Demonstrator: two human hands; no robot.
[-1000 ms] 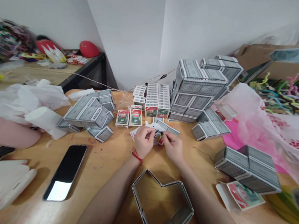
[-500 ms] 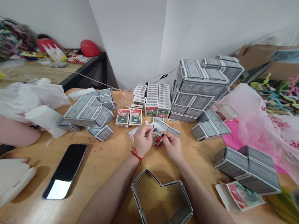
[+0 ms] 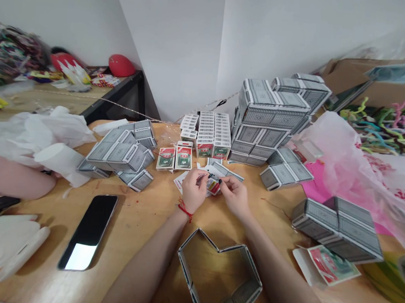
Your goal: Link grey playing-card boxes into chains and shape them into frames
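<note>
My left hand [image 3: 194, 188], with a red string bracelet at the wrist, is closed in a pinch at the near edge of a small white, red and yellow printed piece [image 3: 213, 185]. On its other side, the fingers of my right hand [image 3: 234, 197] are also pinched together at the piece's edge. Its exact kind is partly hidden by my fingers. Under and behind it lie loose playing cards [image 3: 179, 181] and a strip of grey-backed cards [image 3: 231, 174]. Between my forearms stands a heart-shaped frame [image 3: 219, 250] of folded grey-backed cards.
Boxed card decks [image 3: 214, 129] stand at the back, beside a tall stack of grey card blocks [image 3: 269, 114]. More card blocks [image 3: 116, 148] lie left, others [image 3: 338, 228] right. A phone [image 3: 89, 231], white roll [image 3: 63, 161], opened card box [image 3: 329, 265] and pink plastic bag [image 3: 346, 155] surround the work area.
My right fingertips have shifted very slightly left along the printed piece. My left hand and the heart-shaped frame look the same.
</note>
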